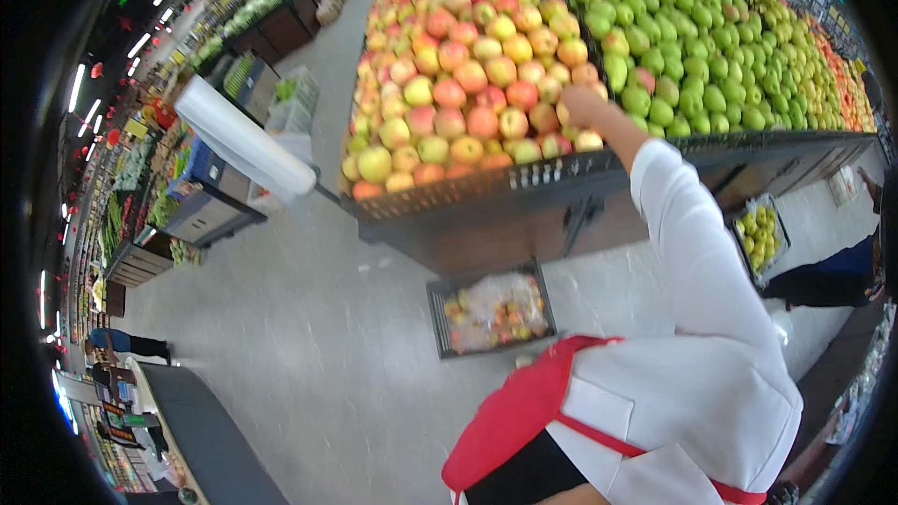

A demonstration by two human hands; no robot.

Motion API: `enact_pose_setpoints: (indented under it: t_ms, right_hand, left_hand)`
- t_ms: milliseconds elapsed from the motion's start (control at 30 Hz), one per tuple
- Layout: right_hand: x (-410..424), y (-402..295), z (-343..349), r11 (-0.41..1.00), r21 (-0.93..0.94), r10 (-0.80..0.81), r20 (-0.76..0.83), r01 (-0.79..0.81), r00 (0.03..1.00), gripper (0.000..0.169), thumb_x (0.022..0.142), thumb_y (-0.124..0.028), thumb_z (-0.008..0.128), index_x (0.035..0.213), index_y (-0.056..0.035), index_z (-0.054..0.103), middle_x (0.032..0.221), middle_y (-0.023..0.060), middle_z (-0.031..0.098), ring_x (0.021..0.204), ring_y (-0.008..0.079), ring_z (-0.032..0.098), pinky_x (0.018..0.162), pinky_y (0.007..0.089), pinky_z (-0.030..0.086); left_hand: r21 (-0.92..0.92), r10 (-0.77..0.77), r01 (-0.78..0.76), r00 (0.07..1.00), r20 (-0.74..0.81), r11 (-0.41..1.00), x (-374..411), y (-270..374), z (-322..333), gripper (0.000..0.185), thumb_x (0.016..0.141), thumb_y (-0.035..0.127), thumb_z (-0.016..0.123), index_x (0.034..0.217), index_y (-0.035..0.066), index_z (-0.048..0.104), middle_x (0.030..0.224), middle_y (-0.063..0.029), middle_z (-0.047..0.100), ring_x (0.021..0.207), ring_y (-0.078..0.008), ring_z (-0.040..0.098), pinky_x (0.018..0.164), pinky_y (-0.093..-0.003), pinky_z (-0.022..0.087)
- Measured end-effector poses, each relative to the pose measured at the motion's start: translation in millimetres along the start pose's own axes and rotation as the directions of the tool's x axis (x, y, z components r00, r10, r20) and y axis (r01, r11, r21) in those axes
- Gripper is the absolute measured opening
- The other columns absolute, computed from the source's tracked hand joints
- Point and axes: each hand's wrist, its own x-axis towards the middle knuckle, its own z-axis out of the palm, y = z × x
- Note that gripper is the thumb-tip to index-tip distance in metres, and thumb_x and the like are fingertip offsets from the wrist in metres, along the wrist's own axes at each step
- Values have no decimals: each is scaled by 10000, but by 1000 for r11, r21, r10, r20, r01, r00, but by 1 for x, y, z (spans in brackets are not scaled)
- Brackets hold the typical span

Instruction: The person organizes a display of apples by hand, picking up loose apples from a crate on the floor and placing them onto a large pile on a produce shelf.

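Observation:
My right hand [584, 106] reaches down onto the near right corner of a heap of red and yellow apples [484, 70]. Its fingers are bent against the fruit and partly hidden, so whether they grip an apple cannot be told. A black plastic rim [484, 186] runs along the front of the heap. Green pears or apples [701, 49] fill the section just to the right, past a black divider. My left hand is out of view; some bare skin shows at the bottom edge, beside my white coat and red apron.
A roll of clear plastic bags [245, 140] stands at the display's left corner. On the floor lie a black crate [491, 312] of bagged fruit and a crate of yellow-green fruit [759, 235]. People stand at far left [130, 344] and far right [828, 273]. A grey counter [210, 428] is lower left.

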Motion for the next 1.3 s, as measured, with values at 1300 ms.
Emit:
enact_pose_setpoints:
  t_ms: [1300]
  right_hand:
    - [-425,-191,338,711,564,182,429,-420,885,456,800,-229,669,1192,4,672,1024,245,723,975,422,693,900,493,555]
  left_hand:
    - [42,62,-63,998,22,997,29,-44,-16,361,906,267,638,1161,20,703,1085,-252,710,1042,-436,667,918,-504,527]
